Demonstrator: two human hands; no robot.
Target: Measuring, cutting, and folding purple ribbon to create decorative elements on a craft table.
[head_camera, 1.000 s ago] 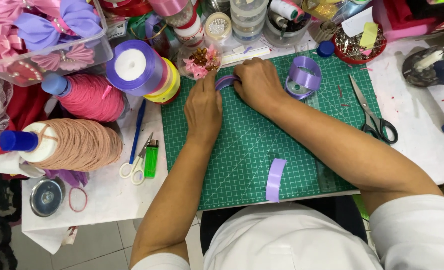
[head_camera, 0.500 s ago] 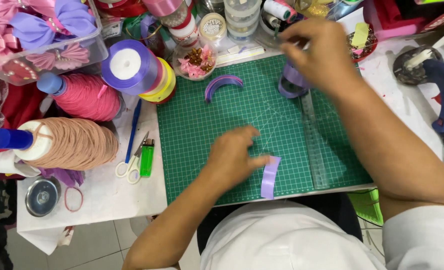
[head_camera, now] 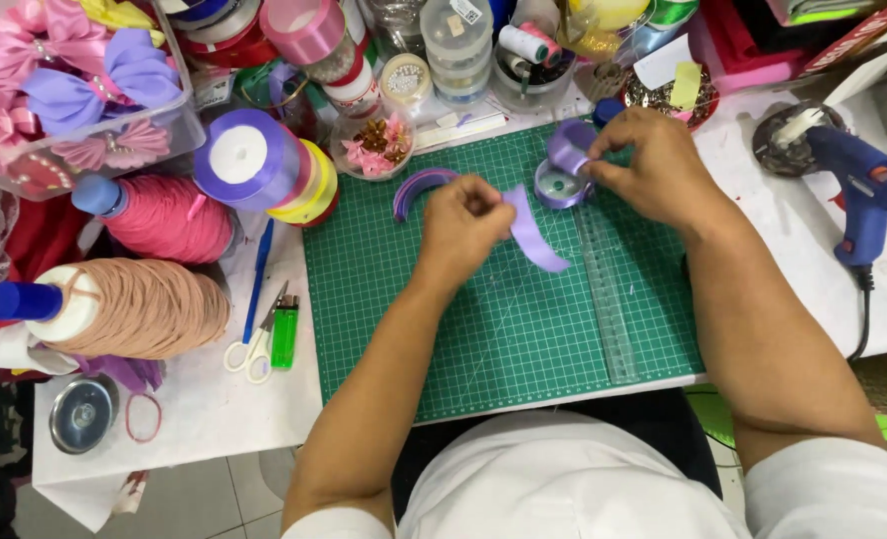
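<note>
At the far left of the table, two thread cones [head_camera: 154, 299] are laid on their sides, and small scissors [head_camera: 254, 344] and a green lighter [head_camera: 284, 331] are found just beside the left edge of the green mat [head_camera: 443, 329]. Near the mat's upper left corner a purple ribbon spool [head_camera: 244, 158] is stood, and a curved stack of ribbon pieces [head_camera: 419, 188] is laid on the mat close to it.

The left hand [head_camera: 468, 225] is held over the upper middle of the mat. Its fingers are closed in a pinch on one end of a purple strip [head_camera: 531, 232]. The strip is seen to run from this pinch down and to the right, so its long axis is diagonal and its free end is touching or almost touching the mat; which one cannot be told.

To the right of the strip, the right hand [head_camera: 653, 165] is placed at the mat's top edge. Its thumb and fingers are closed on a ribbon loop [head_camera: 569, 150], which is held just above a small roll [head_camera: 560, 185] resting on the mat. A clear ruler [head_camera: 603, 299] is laid lengthwise below that hand.

The strip is therefore between the two hands, gripped by the left and near the right. At the far right, a blue glue gun [head_camera: 858, 195] is left well apart from both hands.
</note>
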